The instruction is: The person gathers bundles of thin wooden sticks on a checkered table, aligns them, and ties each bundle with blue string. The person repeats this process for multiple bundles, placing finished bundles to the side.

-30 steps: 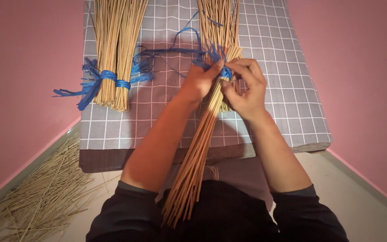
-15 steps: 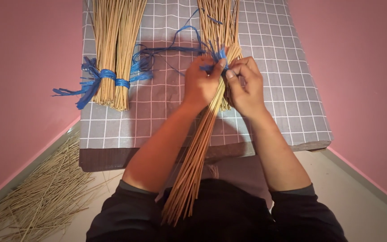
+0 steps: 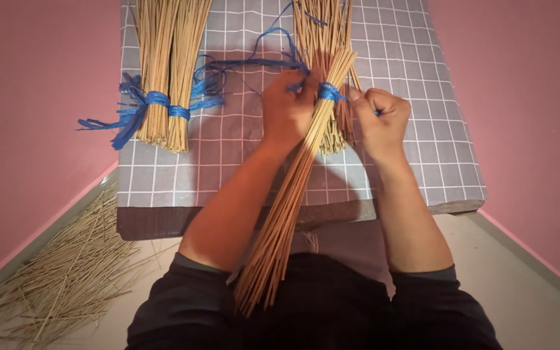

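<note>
No packages, labels, signs, screens.

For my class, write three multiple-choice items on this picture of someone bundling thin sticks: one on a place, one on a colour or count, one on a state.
1. Where does the loose pile of sticks lie?
A. on the checked cloth
B. on the floor at lower left
C. in a basket

2. What colour is the string round the bundles?
A. blue
B. red
C. white

3. How are the hands?
A. both resting flat
B. both closed at the bundle's tie
C. one raised off

Answers:
1 B, the loose pile lies on the floor beside the checked cloth.
2 A, the string is blue.
3 B, the left hand grips the bundle and the right hand pinches the string.
</note>
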